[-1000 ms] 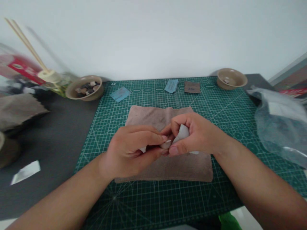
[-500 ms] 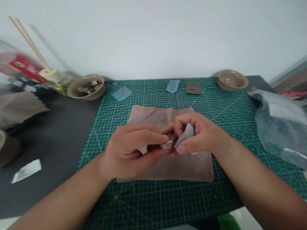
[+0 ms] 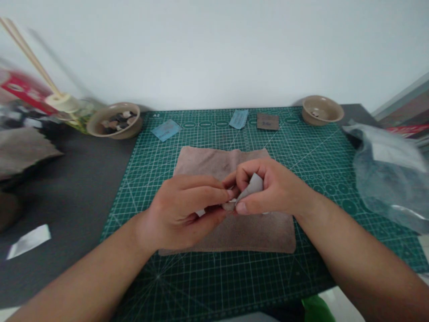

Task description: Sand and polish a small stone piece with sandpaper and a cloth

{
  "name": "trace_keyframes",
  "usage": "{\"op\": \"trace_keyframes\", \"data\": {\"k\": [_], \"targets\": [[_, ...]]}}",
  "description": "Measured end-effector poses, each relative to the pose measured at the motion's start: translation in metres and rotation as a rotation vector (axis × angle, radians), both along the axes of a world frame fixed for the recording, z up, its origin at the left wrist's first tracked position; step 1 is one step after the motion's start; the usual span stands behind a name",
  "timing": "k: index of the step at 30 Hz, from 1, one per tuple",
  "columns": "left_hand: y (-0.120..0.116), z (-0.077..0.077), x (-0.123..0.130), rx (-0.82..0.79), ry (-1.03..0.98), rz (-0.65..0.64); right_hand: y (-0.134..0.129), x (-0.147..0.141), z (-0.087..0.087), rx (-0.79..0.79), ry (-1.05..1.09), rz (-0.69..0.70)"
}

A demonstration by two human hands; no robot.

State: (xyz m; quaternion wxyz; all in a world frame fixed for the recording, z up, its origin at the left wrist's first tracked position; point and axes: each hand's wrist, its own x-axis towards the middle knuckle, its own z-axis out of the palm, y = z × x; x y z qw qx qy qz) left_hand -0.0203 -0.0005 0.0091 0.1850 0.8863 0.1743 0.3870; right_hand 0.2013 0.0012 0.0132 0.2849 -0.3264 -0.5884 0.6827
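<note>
Hands (image 3: pixel 177 212) (image 3: pixel 273 190) around creased grey sheet (image 3: pixel 250 187), probably sandpaper

Two hands (image 3: pixel 177 210), two tan bowls (image 3: pixel 114 120), three paper swatches (image 3: pixel 166 130).

Head-worn view, facing forward and down, close above the left hand (image 3: pixel 177 212), right hand (image 3: pixel 273 188)

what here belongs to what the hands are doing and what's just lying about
In use: left hand, right hand, grey paper, pale stone, towel.

Lying about: bowl of stones, other bowl, blue slips, brown slip, plastic bag.
</note>
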Motion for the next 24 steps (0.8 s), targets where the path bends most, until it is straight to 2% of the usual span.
{"op": "trace_keyframes", "data": {"k": [14, 24], "targets": [[0.0034, -0.0042, 0.0018, 0.065, 0.065, 0.004, -0.0004, -0.0005, -0.0007, 0.13, -0.183, -0.042], [0.0048, -0.0054, 0.0015, 0.083, 0.046, -0.03, -0.0019, -0.001, 0.002, 0.094, -0.213, -0.01]]}}
